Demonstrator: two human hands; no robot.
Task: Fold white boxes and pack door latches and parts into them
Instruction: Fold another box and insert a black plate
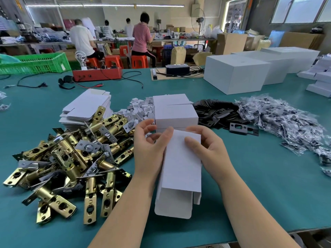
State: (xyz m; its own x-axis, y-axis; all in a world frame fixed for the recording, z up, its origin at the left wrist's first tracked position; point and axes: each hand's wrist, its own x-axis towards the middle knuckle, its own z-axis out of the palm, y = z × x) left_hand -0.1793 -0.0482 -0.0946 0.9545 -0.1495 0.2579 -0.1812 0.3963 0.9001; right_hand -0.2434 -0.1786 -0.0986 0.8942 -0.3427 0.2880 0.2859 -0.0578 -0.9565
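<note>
I'm gripping the half-folded white box (180,169) with both hands: left hand (150,149) curling along its side, right hand (206,151) apparently pinching the top, beside the brass door latches (71,158).

A teal counter (250,158) ran toward a workshop where people sat on orange stools (138,61) at a long bench, a standing fan (198,20) at one o'clock, windows (300,9) at two o'clock, strip lights (107,5) overhead.
</note>
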